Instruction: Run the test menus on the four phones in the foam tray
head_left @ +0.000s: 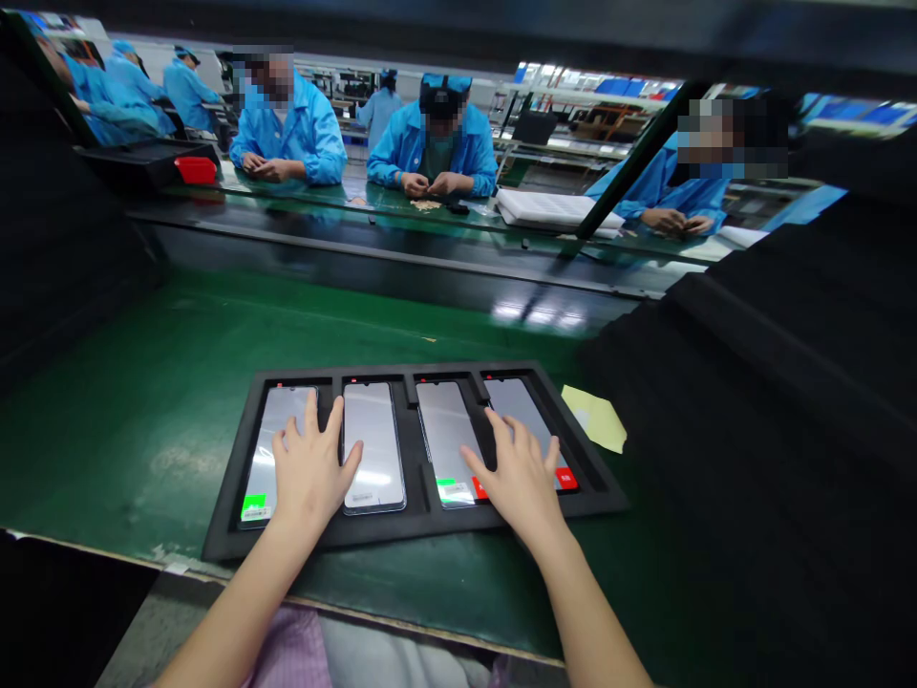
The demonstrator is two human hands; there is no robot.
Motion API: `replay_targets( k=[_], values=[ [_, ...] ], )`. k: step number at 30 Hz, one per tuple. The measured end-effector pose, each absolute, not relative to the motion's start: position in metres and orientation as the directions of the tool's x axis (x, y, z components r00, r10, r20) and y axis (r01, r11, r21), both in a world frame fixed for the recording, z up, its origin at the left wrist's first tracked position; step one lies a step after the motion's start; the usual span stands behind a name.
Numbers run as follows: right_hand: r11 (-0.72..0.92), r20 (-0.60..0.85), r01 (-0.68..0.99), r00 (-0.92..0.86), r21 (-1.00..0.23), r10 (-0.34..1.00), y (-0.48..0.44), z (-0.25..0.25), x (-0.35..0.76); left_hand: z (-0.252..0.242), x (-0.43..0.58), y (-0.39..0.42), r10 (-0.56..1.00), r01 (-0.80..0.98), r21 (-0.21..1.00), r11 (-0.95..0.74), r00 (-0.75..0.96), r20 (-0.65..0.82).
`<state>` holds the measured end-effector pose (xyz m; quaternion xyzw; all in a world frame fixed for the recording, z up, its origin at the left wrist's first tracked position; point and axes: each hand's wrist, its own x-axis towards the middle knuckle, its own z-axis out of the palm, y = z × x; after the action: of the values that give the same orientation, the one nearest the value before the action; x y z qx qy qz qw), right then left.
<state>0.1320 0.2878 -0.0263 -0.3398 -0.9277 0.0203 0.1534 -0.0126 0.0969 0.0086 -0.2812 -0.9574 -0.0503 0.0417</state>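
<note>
Several smartphones lie face up in the compartments of a black foam tray (415, 537). Over the leftmost phone (264, 454) and the gap beside it is my left hand (309, 468), fingers spread, holding nothing. The second phone (373, 444) has a plain light grey screen and a small label at its bottom. My right hand (522, 473) is spread open between the third phone (444, 430) and the rightmost phone (517, 406), covering part of both. Green patches show low on the first and third screens, and a red patch (566, 479) on the last. Whether my fingertips touch the glass I cannot tell.
A yellow paper note (596, 419) lies on the green table (164, 382) right of the tray. Black panels (774, 382) wall both sides. Beyond a dark ledge (358, 253), people in blue coats (308, 129) sit with a red bin (196, 171) and a white stack (555, 210).
</note>
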Motion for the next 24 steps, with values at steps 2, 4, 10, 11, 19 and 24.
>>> replay_targets(
  k=[2,4,10,11,19,24],
  values=[
    [0.769,0.267,0.619,-0.723,-0.161,0.638,0.289,-0.026,0.132,0.008,-0.012,0.098,0.537,0.546,0.081,0.834,-0.837,0.108],
    [0.773,0.262,0.602,-0.728,-0.199,0.634,0.291,-0.025,0.133,0.010,-0.011,0.098,0.538,0.547,0.094,0.832,-0.836,0.108],
    [0.767,0.445,0.509,-0.625,-0.390,0.641,0.302,-0.017,0.166,0.012,-0.009,0.063,0.534,0.603,0.249,0.758,-0.792,0.295],
    [0.779,0.479,0.492,-0.615,-0.388,0.627,0.302,-0.018,0.175,0.010,-0.012,0.051,0.511,0.593,0.308,0.744,-0.802,0.310],
    [0.789,0.516,0.524,-0.602,-0.322,0.610,0.290,-0.041,0.218,-0.024,-0.037,-0.020,0.341,0.258,0.783,0.566,-0.938,0.063],
    [0.771,0.492,0.579,-0.607,-0.264,0.624,0.287,-0.042,0.218,-0.026,-0.038,-0.022,0.380,0.281,0.779,0.560,-0.923,0.059]
  ],
)
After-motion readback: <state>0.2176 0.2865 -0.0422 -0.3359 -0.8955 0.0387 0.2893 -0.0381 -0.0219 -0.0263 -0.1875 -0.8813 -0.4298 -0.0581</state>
